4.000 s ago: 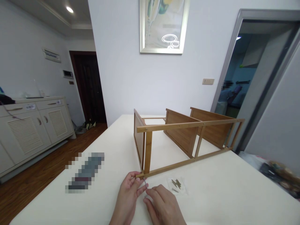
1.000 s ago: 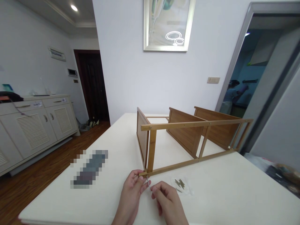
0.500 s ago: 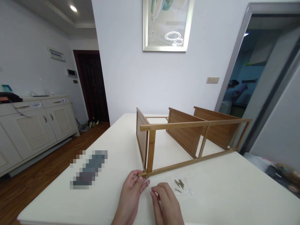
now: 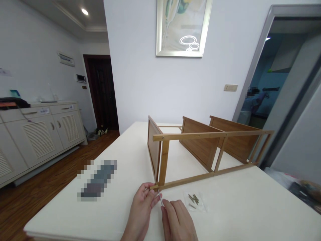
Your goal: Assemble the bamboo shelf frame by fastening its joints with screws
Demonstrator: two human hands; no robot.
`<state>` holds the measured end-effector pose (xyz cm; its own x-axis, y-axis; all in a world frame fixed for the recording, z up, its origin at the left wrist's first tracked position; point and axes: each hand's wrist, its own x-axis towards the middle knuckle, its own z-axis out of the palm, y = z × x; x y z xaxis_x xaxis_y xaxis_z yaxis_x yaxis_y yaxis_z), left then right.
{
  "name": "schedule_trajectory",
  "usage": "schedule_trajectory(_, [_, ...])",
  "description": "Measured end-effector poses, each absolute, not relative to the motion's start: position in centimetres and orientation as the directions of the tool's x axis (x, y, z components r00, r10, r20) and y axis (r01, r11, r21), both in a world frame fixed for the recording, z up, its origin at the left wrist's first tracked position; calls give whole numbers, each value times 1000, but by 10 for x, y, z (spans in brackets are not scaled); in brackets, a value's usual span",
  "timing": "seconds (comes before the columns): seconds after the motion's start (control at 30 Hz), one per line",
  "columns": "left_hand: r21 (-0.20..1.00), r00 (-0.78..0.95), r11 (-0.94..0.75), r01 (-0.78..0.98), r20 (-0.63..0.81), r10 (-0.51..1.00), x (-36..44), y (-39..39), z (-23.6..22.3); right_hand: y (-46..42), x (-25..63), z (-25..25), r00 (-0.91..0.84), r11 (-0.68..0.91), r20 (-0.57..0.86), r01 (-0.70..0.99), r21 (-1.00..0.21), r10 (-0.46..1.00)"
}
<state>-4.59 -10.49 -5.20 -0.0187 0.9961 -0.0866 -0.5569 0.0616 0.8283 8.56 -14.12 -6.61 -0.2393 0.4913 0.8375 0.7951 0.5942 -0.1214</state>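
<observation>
Left hand (image 4: 140, 209): grip clamped on near lower corner of wooden rack (image 4: 164, 162), which lies sideways across desk (image 4: 230, 201). Right hand (image 4: 178, 219), just beside: fingertips together on thin metal tool (image 4: 160, 198), its far end at rack's corner. Farther right, screws (image 4: 194, 199) on clear plastic bag (image 4: 202, 205), flat on desk.

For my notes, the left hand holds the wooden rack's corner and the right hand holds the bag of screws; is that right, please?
The head view shows the right hand holding a thin metal tool, not the bag of screws; the left hand does hold the wooden rack's corner.
</observation>
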Motion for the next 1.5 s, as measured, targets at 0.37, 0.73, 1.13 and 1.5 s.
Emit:
schedule_trajectory(0.37, [822,10,73,-565,-82,997,-46,-107,-49,-141,72,-65,67,336,359,231,-913,931])
schedule_trajectory(0.73, [828,-10,69,-556,-90,996,-46,-107,-48,-137,75,-64,-5,210,210,-4,-978,978])
schedule_trajectory(1.13, [822,-15,94,-561,-124,992,-46,-107,-46,-143,85,-74,-224,610,774,753,-248,592])
schedule_trajectory(1.5, [820,-9,89,-566,-115,993,-46,-107,-49,-144,84,-64,-255,546,831,835,-68,494])
